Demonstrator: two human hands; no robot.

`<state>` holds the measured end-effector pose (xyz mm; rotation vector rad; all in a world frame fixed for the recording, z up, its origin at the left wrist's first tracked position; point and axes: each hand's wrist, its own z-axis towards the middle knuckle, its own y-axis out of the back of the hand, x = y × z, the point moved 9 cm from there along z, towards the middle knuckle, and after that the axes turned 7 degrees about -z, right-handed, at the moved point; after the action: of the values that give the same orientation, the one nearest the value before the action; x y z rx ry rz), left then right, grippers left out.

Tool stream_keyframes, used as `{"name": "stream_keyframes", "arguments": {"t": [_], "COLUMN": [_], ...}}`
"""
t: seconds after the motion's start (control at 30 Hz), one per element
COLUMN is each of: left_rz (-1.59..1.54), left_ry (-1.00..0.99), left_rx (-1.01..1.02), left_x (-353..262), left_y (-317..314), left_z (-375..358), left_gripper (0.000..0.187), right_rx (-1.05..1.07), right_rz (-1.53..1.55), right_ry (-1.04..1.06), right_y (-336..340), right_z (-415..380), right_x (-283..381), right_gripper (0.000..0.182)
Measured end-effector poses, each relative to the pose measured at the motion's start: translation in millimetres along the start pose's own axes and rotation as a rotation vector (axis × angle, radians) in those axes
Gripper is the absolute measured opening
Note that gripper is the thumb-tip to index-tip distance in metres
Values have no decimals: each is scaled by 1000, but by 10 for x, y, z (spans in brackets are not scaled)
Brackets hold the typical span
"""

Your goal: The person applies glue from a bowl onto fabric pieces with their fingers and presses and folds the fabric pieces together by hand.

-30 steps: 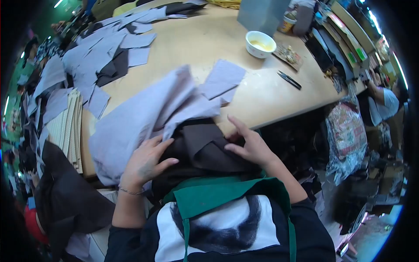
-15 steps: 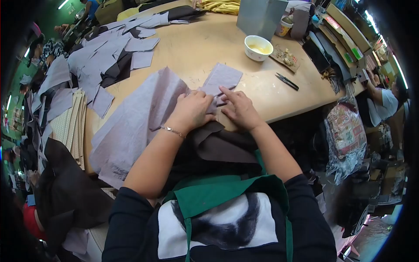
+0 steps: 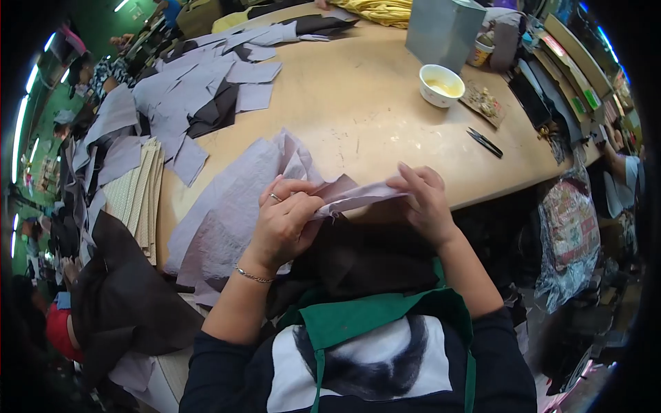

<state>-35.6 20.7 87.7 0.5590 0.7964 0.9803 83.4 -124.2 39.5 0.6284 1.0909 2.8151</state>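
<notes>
A large piece of light purple-grey fabric (image 3: 231, 182) spreads over the near part of the table, its narrow folded end stretched between both hands. My left hand (image 3: 286, 220), with a ring and a bracelet, is closed on the fabric where the strip meets the bigger piece. At the strip's other end, my right hand (image 3: 428, 206) pinches it between thumb and fingers. The strip is held up off the table at the near edge. Below the hands, dark brown fabric (image 3: 365, 255) lies across my lap.
On the wooden table (image 3: 344, 89) are a white bowl (image 3: 441, 86) with yellowish contents, black thread snips (image 3: 485, 142) and a grey metal box (image 3: 444, 33). Cut fabric pieces (image 3: 172, 89) and patterned strips (image 3: 136, 196) lie left. A plastic-wrapped bundle (image 3: 568, 230) hangs right.
The hands have lifted the fabric end off the table and come nearer to me. My right hand has moved away from my left, drawing the strip out between them. The whole view has shifted.
</notes>
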Motion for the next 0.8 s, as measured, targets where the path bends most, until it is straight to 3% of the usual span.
{"name": "stream_keyframes", "arguments": {"t": [0.23, 0.33, 0.47, 0.5, 0.6, 0.73, 0.77, 0.8], "left_rz": [48, 41, 26, 29, 18, -7, -30, -14], "left_ry": [-145, -196, -202, -193, -167, -74, -16, 24], "left_rx": [-107, -76, -100, -106, -171, -153, -83, 22], "left_x": [-272, -367, -402, -387, -329, -161, -114, -70], "left_y": [124, 117, 113, 143, 219, 209, 183, 113], "left_z": [61, 51, 24, 6, -45, -65, -42, -29], "left_gripper": [23, 24, 21, 20, 23, 20, 20, 20], "right_rx": [-214, -194, 48, 119, 212, 56, -14, -146], "right_rz": [-242, -189, -41, 13, 18, 351, 360, 168], "right_ry": [212, 234, 82, -7, -109, -296, -279, -285], "right_y": [438, 455, 235, 135, 61, 296, 458, 650], "right_z": [-335, -371, -417, -435, -555, -633, -568, -565], "right_x": [487, 600, 510, 435, 324, 164, 176, 181], "right_gripper": [49, 50, 67, 79, 84, 78, 69, 58]}}
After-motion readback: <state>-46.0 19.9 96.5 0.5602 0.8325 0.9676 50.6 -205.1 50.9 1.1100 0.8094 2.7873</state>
